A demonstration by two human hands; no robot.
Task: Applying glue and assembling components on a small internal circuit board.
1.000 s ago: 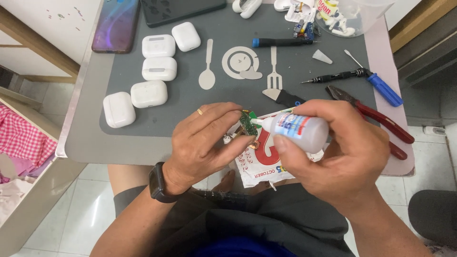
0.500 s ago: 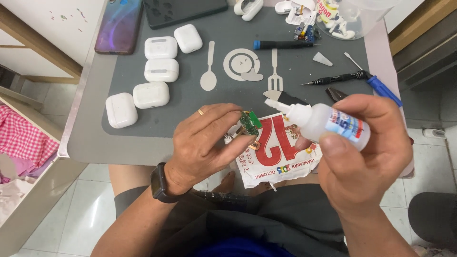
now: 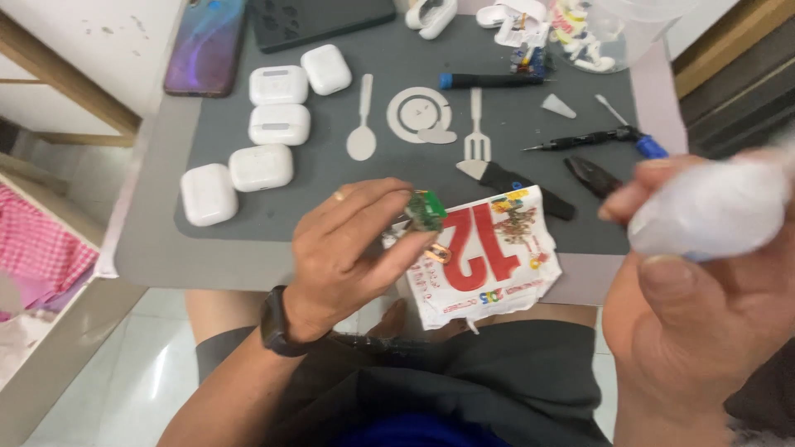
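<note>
Left hand (image 3: pixel 348 248) pinching small green circuit board (image 3: pixel 426 210) over white-and-red calendar sheet (image 3: pixel 484 252); right hand (image 3: pixel 704 273) gripping blurred white bottle (image 3: pixel 712 211), probably glue.

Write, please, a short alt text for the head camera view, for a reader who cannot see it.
A person's left hand pinches a small green circuit board over a calendar page at the edge of a grey mat, while the right hand grips a blurred white bottle. Five white earbud cases, a phone and hand tools lie on the mat.
</note>
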